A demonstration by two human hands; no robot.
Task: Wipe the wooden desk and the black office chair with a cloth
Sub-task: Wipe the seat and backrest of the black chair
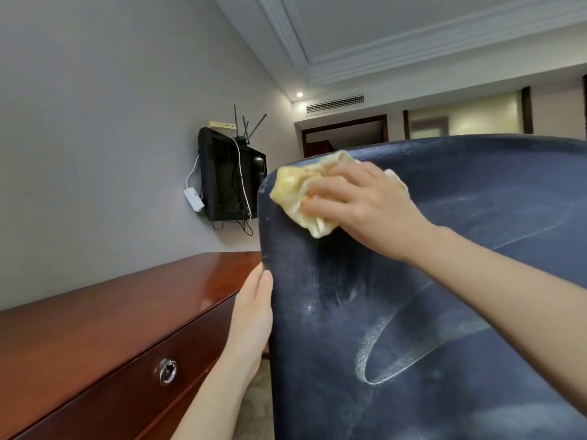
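Right hand (pixel 365 198): fingers spread and laid flat over a crumpled yellow cloth (pixel 298 195), pressing it against the black office chair (pixel 413 312) near the upper left corner of the backrest. The cloth bunches out past the fingertips and behind the knuckles.

Left hand (pixel 254 312): holds the left edge of the backrest lower down, thumb on the near face, remaining fingers hidden behind the edge. My hands are well apart, both on the chair.

The chair surface shows pale dusty smears and a curved seam (pixel 397 338) below my right forearm.

Surroundings: the wooden desk (pixel 111 312) stands just beside the chair's left edge, with my left hand between the two. Its drawer front carries a metal ring pull (pixel 167 371). A strip of patterned carpet (pixel 254 408) shows in the narrow gap below.

On the wall beyond the desk, a mounted television (pixel 228 179) carries a router (pixel 246 128) on top, and a white adapter (pixel 193 200) hangs from a cable beside it.

Clearance: tight on the left of the chair. The backrest's top edge is unobstructed, with a doorway (pixel 344 134) and a ceiling vent (pixel 335 104) far behind it.
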